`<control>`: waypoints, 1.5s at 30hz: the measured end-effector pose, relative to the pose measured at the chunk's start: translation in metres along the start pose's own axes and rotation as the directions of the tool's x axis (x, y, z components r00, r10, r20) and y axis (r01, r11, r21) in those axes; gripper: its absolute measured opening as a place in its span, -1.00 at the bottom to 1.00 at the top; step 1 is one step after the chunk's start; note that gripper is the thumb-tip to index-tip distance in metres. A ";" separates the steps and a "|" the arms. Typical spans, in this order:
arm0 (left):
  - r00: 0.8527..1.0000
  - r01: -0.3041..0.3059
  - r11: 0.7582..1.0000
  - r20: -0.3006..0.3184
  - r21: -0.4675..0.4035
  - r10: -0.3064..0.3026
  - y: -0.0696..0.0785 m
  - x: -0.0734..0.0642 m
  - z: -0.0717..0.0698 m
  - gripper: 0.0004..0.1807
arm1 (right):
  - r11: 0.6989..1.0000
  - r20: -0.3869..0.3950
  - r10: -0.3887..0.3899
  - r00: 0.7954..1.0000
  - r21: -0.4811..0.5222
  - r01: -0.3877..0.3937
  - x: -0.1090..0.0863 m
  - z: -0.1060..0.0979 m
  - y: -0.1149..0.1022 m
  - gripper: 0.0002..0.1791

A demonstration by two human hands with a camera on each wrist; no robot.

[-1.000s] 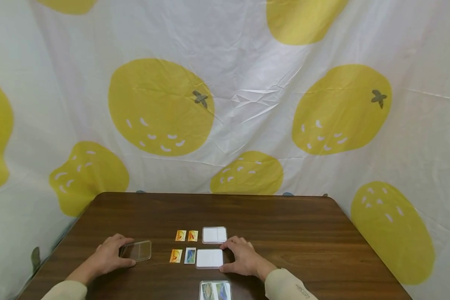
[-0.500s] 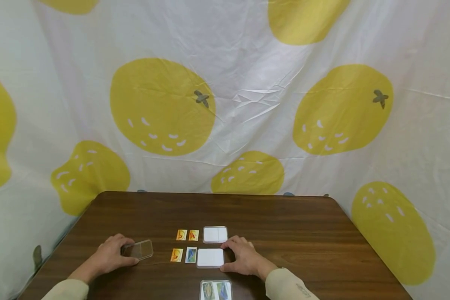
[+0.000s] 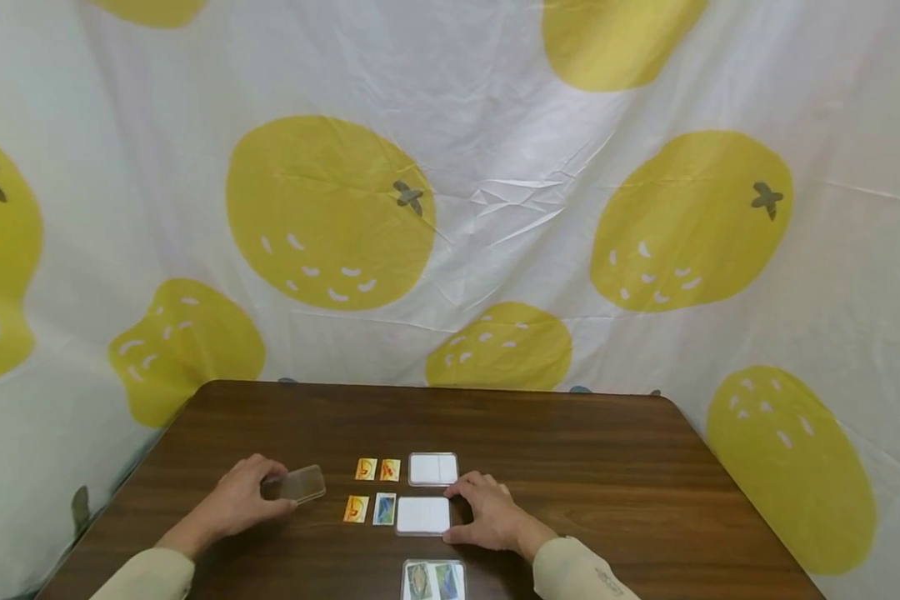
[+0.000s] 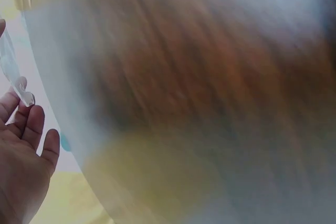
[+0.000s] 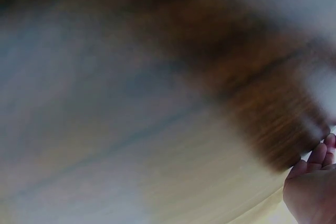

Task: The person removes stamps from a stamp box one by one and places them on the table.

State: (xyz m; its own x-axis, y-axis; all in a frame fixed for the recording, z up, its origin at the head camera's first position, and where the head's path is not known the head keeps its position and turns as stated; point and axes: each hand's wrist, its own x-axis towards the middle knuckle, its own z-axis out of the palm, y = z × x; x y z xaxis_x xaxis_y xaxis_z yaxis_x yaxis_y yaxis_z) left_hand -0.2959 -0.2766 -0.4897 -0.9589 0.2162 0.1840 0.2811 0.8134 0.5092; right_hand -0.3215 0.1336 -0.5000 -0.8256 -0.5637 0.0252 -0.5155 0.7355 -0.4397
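My left hand [image 3: 247,496] pinches a transparent plastic case lid [image 3: 304,484] between thumb and fingers, tilted and close over the table on the left. The left wrist view shows the lid's clear edge [image 4: 18,85] at the fingertips. My right hand [image 3: 490,510] holds the right side of a flat clear case with a white insert [image 3: 423,516], thumb at its near corner and forefinger at its far corner. Left of that case lie a blue-green stamp-like picture [image 3: 384,509] and an orange one [image 3: 356,509].
Behind lies a second white-lined case [image 3: 432,469], with two orange stamp-like pictures [image 3: 378,470] to its left. A clear case with two pictures [image 3: 433,581] sits at the front edge of view. A fruit-patterned cloth [image 3: 510,208] hangs behind the brown table [image 3: 570,450].
My left hand has moved rightward and slightly away from me with the clear lid, towards the pictures. My right hand stays at the white-lined case.
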 end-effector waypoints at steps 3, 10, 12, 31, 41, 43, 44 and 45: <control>1.000 -0.006 1.000 -0.007 -0.014 0.006 0.009 0.003 0.001 -0.42 | 1.000 -0.003 -0.007 1.000 0.001 0.007 0.000 0.000 -0.001 -0.37; 0.999 -0.031 0.999 -0.013 -0.020 0.031 0.024 0.010 0.004 -0.45 | 1.000 -0.017 -0.026 1.000 0.004 0.026 -0.001 -0.002 -0.002 -0.38; 0.999 -0.042 0.999 -0.015 -0.007 0.042 0.028 0.013 0.004 -0.45 | 1.000 -0.019 -0.030 0.999 0.009 0.030 -0.002 -0.002 -0.002 -0.38; 0.992 -0.123 0.992 0.012 -0.032 0.123 0.067 0.031 0.017 -0.43 | 0.994 -0.052 -0.003 0.999 0.109 0.009 0.000 -0.008 -0.007 -0.34; 0.979 -0.200 0.978 0.031 -0.051 0.202 0.088 0.041 0.036 -0.37 | 0.983 -0.106 -0.020 0.994 0.179 0.039 0.015 -0.009 -0.023 -0.28; 0.976 -0.210 0.976 0.043 -0.060 0.213 0.092 0.043 0.040 -0.38 | 0.979 -0.106 -0.023 0.994 0.201 0.044 0.018 -0.011 -0.027 -0.28; 0.973 -0.222 0.973 0.047 -0.064 0.225 0.095 0.044 0.041 -0.38 | 0.977 -0.101 -0.022 0.995 0.211 0.043 0.019 -0.013 -0.029 -0.28; 0.971 -0.233 0.971 0.048 -0.061 0.236 0.097 0.045 0.043 -0.39 | 0.975 -0.098 -0.023 0.995 0.217 0.044 0.020 -0.014 -0.031 -0.28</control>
State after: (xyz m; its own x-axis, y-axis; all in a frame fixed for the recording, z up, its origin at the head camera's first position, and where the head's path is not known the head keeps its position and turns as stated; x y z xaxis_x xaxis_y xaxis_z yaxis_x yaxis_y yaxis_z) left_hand -0.3137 -0.1652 -0.4682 -0.8662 0.4279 0.2580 0.4986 0.7059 0.5030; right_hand -0.3252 0.1053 -0.4735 -0.8320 -0.5408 0.1237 -0.4894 0.6105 -0.6228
